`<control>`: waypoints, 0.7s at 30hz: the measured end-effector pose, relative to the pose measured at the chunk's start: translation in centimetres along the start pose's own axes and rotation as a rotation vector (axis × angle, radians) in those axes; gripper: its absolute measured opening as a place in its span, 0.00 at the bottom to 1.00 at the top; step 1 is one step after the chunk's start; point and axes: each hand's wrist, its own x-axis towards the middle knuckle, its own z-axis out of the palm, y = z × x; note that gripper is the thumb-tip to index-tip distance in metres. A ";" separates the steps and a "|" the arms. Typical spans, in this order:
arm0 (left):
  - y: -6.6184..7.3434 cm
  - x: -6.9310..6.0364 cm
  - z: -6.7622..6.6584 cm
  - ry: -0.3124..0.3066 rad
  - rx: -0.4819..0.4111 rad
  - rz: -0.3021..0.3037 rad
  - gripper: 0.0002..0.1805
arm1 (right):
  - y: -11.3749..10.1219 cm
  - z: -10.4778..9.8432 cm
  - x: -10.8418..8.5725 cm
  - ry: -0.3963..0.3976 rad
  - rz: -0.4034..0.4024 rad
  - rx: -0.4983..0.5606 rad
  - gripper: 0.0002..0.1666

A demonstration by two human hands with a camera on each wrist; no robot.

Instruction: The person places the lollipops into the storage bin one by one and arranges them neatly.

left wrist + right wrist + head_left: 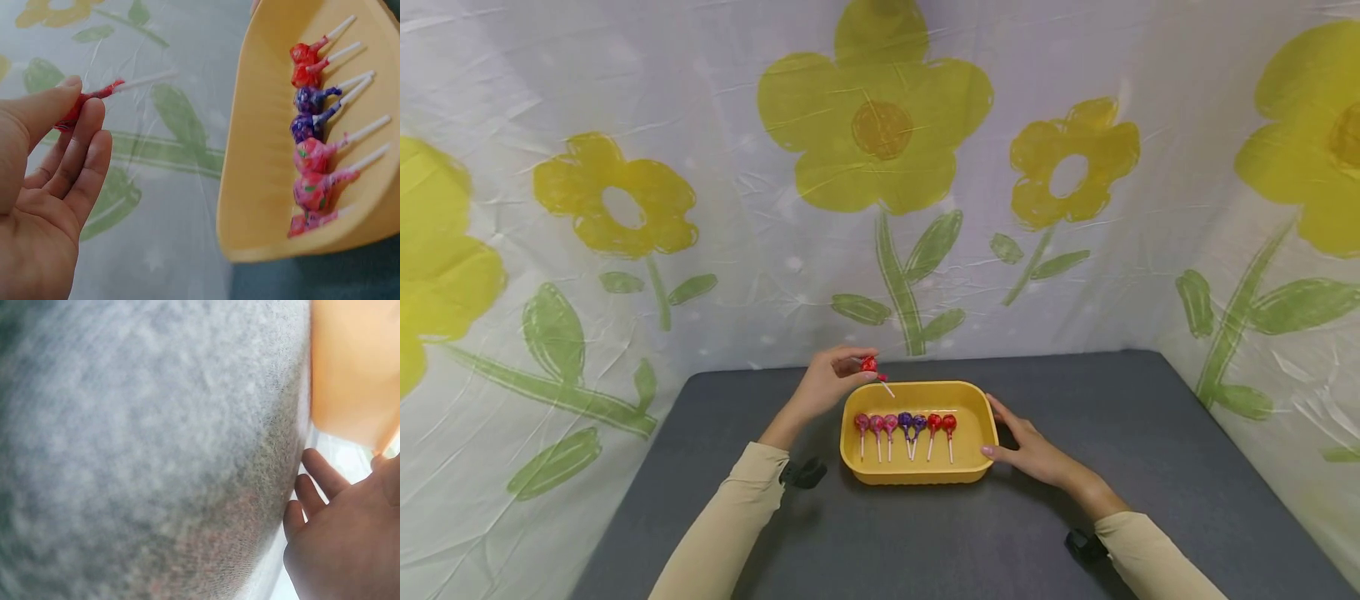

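My left hand [832, 382] pinches a red-wrapped lollipop [869, 364] between thumb and fingers, above the tray's back left corner. Its white stick points down to the right in the head view. Below sits a yellow tray [917, 476] with a row of lollipops in it: three pink ones [877, 423], two purple ones [906, 419] and two red ones [934, 422], sticks toward me. At the tray's right end, my right hand [1030, 450] holds the side, thumb at the rim and fingers along the outside. The right wrist view shows the other fingers loosely spread beside the tray wall [353, 369].
The tray stands on a dark grey table [925, 542]. A pale curtain [737, 292] with yellow flowers hangs behind the table and along both sides. Black bands [803, 473] are on both wrists.
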 end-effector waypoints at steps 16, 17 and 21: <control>0.8 2.5 4.0 -0.162 0.007 0.020 0.17 | 0.2 0.1 0.0 0.006 -0.017 -0.008 0.55; 0.8 2.6 4.2 -0.174 0.008 0.020 0.17 | 0.2 0.1 0.0 0.006 -0.019 -0.004 0.55; 0.8 3.1 5.1 -0.223 -0.001 0.024 0.18 | 0.0 0.1 -0.1 0.004 -0.006 0.009 0.55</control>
